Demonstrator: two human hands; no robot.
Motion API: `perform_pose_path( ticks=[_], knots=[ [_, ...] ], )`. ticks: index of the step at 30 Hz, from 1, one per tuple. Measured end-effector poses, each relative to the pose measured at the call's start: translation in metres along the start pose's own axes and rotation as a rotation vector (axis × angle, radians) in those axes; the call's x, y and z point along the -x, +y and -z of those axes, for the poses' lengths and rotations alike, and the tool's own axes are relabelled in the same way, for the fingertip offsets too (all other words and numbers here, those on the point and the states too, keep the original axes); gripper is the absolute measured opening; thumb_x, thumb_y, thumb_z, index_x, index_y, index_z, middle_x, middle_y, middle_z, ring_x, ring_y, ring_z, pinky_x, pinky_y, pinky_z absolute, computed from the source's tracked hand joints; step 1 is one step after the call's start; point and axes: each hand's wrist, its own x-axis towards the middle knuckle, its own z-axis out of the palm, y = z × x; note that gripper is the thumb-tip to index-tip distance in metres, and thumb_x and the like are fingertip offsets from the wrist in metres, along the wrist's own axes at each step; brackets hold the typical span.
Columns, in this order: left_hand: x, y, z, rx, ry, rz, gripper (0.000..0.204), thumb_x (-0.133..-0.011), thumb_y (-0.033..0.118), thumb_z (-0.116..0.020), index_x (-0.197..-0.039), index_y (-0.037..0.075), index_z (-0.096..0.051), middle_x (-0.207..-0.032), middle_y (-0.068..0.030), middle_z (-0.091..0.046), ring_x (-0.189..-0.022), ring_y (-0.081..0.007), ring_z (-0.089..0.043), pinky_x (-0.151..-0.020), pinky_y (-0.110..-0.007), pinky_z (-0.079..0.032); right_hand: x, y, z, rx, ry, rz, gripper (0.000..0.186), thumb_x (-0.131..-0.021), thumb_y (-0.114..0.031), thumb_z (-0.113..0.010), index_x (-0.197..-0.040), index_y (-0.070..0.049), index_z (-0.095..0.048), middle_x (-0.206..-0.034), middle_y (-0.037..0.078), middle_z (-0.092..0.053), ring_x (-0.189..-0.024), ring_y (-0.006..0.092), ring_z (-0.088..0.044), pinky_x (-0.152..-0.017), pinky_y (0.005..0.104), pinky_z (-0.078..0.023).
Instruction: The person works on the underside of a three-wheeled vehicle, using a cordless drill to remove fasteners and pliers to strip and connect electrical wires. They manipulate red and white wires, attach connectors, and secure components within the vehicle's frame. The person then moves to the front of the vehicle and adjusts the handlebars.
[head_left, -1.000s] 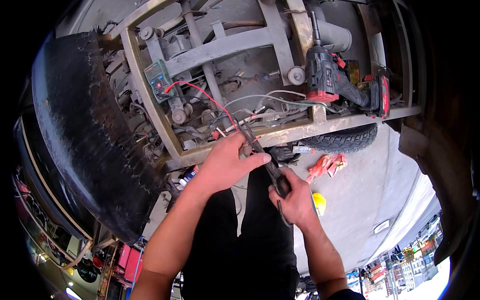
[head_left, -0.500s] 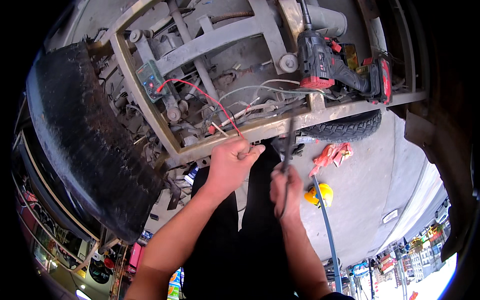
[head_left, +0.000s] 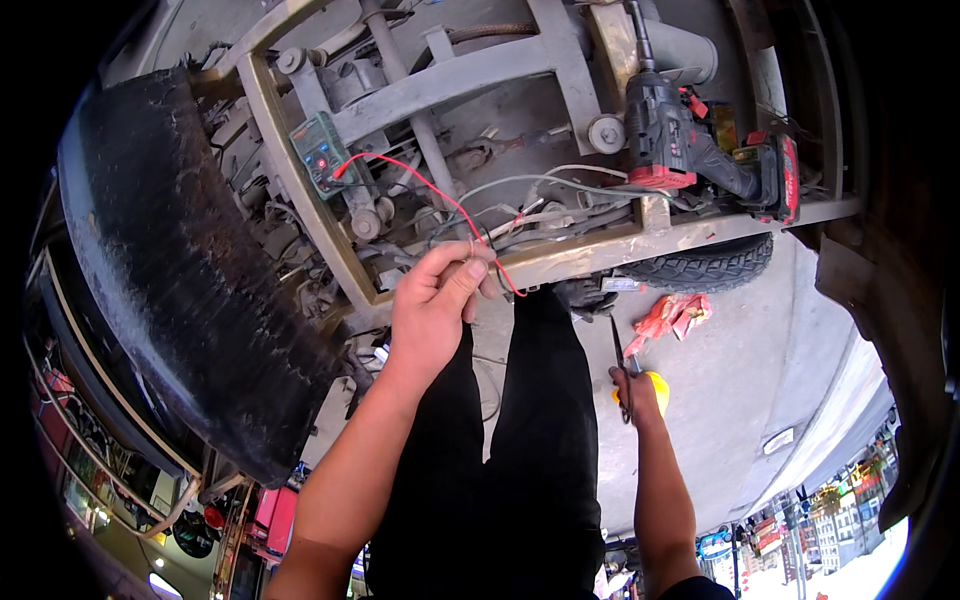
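My left hand is closed in a pinch in front of the metal frame, thumb pressed against the fingers; what lies between them is too small to make out. A red wire runs from a green meter-like box on the frame, passes beside these fingertips and dangles with its end just past them. Lower and to the right, my right hand grips dark scissors, blades pointing away from me. That hand is over the floor, in front of a yellow helmet-like object, which it partly covers.
A vehicle's metal frame spans the far side, with loose wires and cables around it. A cordless impact wrench rests on it. A tyre and a pink-red cloth are below it. A large rusty black panel stands at left.
My right hand has swung right and outward with the scissors, away from my left hand. My left hand has shifted slightly left and up, and the red wire's end now hangs visible beside it.
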Motion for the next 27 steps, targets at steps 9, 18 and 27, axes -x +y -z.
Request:
perform_pose_path(
  ticks=[9, 18, 27],
  knots=[
    [0.005, 0.002, 0.012, -0.293, -0.116, 0.059, 0.019, -0.096, 0.013, -0.059, -0.106, 0.001, -0.068, -0.076, -0.0021, -0.062, -0.068, -0.009, -0.053, -0.065, -0.025, -0.045, -0.023, -0.01, -0.027, 0.801, 0.296, 0.264, 0.048, -0.086, -0.024, -0.066, -0.124, 0.002, -0.054, -0.116, 0.024, -0.06, -0.104, 0.0411, -0.06, -0.09, 0.0487, -0.049],
    [0.033, 0.0, -0.008, -0.88, -0.457, -0.235, 0.012, -0.087, 0.011, -0.062, -0.096, 0.005, -0.067, -0.086, -0.0129, -0.066, -0.085, -0.0342, -0.061, -0.076, -0.042, -0.05, 0.141, -0.182, -0.006, 0.261, 0.16, 1.312, 0.047, -0.078, -0.012, -0.078, -0.117, 0.0, -0.056, -0.103, 0.016, -0.062, -0.082, 0.0314, -0.062, -0.073, 0.0392, -0.052],
    [0.046, -0.015, 0.004, -0.928, -0.425, -0.365, 0.013, -0.081, 0.01, -0.067, -0.093, 0.01, -0.07, -0.085, -0.0052, -0.067, -0.081, -0.0267, -0.062, -0.072, -0.036, -0.051, 0.151, -0.188, -0.019, -0.323, -0.32, 0.701, 0.016, -0.095, -0.017, -0.055, -0.088, -0.002, -0.059, -0.061, 0.008, -0.051, -0.052, 0.0218, -0.051, -0.05, 0.036, -0.043]
  ],
)
